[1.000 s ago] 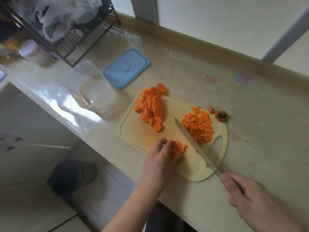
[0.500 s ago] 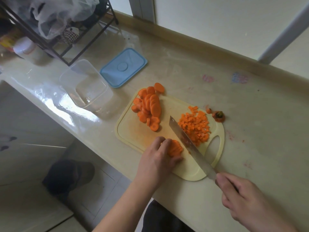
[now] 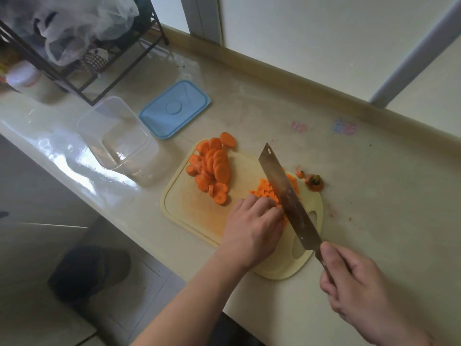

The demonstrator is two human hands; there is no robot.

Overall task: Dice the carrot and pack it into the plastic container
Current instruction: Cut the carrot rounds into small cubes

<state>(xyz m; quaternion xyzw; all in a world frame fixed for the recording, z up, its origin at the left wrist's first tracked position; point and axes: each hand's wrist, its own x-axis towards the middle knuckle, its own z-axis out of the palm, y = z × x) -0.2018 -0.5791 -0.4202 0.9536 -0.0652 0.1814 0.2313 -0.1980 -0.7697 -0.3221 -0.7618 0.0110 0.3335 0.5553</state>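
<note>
Diced carrot point(image 3: 265, 190) and carrot slices point(image 3: 212, 168) lie on the cutting board point(image 3: 189, 208). The left hand point(image 3: 252, 228) curls over pieces by the knife point(image 3: 284, 196), its grip closed on them; the right hand point(image 3: 354, 283) grips the handle. The plastic container point(image 3: 112, 136) stands left of the board on the table point(image 3: 374, 196).

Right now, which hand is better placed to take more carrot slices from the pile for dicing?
The left hand. It rests on the cutting board beside the pile of carrot slices, and it holds at most a few small pieces. The right hand grips the knife handle, further from the pile.
</note>
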